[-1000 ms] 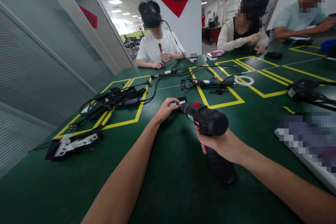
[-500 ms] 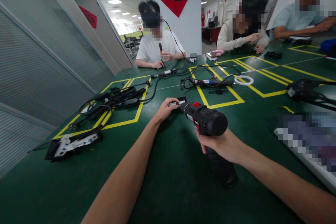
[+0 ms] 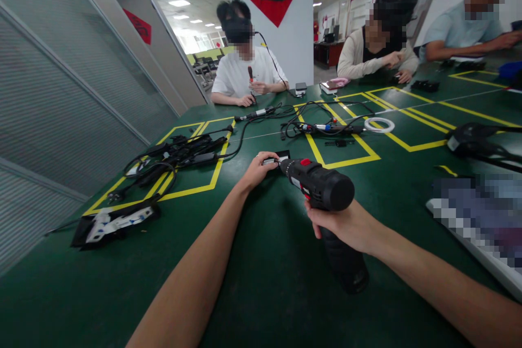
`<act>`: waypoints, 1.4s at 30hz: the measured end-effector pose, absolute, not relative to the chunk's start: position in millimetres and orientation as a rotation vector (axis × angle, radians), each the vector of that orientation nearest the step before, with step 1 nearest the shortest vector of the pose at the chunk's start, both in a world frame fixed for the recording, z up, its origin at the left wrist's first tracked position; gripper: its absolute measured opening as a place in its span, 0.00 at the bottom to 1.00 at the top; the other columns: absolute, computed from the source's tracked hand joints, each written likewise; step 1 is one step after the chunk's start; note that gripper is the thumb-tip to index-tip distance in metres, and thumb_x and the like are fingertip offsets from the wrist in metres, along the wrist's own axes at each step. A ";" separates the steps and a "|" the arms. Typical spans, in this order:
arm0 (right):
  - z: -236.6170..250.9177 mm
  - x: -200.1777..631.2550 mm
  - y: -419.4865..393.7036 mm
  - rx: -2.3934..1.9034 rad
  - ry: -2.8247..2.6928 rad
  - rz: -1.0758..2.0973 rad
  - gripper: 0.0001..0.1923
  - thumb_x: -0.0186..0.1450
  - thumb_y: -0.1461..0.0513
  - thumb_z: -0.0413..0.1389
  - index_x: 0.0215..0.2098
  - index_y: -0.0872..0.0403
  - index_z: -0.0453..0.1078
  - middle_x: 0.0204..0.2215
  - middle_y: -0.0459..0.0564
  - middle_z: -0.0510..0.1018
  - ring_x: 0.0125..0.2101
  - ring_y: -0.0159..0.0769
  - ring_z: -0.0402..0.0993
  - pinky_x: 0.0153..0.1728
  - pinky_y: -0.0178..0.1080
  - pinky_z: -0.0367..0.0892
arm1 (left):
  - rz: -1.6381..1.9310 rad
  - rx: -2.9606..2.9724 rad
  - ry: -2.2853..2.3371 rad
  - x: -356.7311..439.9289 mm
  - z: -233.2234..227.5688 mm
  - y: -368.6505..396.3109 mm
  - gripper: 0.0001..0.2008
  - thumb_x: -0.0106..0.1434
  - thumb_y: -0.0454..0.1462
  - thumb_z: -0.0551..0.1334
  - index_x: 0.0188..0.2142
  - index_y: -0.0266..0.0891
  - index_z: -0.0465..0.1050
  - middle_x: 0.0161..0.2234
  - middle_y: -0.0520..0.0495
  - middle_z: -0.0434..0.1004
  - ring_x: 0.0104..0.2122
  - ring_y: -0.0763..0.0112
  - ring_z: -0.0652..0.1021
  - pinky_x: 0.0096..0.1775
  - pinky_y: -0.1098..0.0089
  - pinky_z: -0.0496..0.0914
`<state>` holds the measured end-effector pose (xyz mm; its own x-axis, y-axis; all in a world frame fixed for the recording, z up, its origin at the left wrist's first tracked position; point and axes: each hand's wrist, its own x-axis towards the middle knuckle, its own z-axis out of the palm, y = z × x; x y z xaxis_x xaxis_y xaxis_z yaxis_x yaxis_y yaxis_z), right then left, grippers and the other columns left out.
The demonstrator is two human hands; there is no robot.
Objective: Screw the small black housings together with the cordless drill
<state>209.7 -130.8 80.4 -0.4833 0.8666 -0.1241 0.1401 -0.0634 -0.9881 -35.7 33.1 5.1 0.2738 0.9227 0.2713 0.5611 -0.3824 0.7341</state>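
Note:
A black cordless drill [image 3: 320,182] with red switches is gripped in my right hand [image 3: 346,225], its fingers wrapped round the handle. The chuck points forward and left, and its tip meets a small black-and-silver part [image 3: 284,154] lying on the green table. My left hand [image 3: 260,169] holds that part from the left, fingers closed against it. My fingers and the chuck cover much of the part, so its kind and the exact contact of the bit cannot be made out.
Black cables [image 3: 185,149] lie in a heap on the left, behind a black-and-white strap-like item [image 3: 118,223]. Ahead are a pen-like tool with a cord [image 3: 330,128] and a white ring [image 3: 379,125]. A tray [image 3: 473,244] stands at right. Several people sit across the table [image 3: 261,293].
My hands, the drill and the part stay in practically the same place. At the far right, a seated person has shifted slightly.

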 end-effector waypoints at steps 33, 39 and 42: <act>82.1 210.5 -131.4 -1.109 -1.620 1.614 0.03 0.58 0.66 0.55 0.32 0.54 0.65 0.22 0.43 0.71 0.23 0.32 0.70 0.31 0.38 0.66 | 0.939 2.026 1.346 -35.2 6.3 31.9 0.13 0.56 0.39 0.59 0.41 0.42 0.73 0.47 0.48 0.72 0.50 0.62 0.70 0.57 0.61 0.60; 87.4 211.3 -132.8 -1.121 -1.645 1.613 0.02 0.58 0.66 0.54 0.31 0.54 0.66 0.22 0.43 0.71 0.24 0.33 0.71 0.32 0.39 0.65 | 0.944 2.035 1.333 -35.2 6.7 32.0 0.13 0.56 0.40 0.59 0.41 0.42 0.73 0.46 0.48 0.72 0.50 0.63 0.70 0.57 0.62 0.60; 88.3 211.2 -133.0 -1.123 -1.650 1.619 0.02 0.59 0.66 0.54 0.31 0.54 0.66 0.21 0.43 0.70 0.24 0.33 0.71 0.33 0.39 0.66 | 0.949 2.039 1.328 -35.6 6.4 32.3 0.13 0.56 0.40 0.59 0.41 0.42 0.73 0.46 0.48 0.72 0.50 0.63 0.70 0.57 0.62 0.60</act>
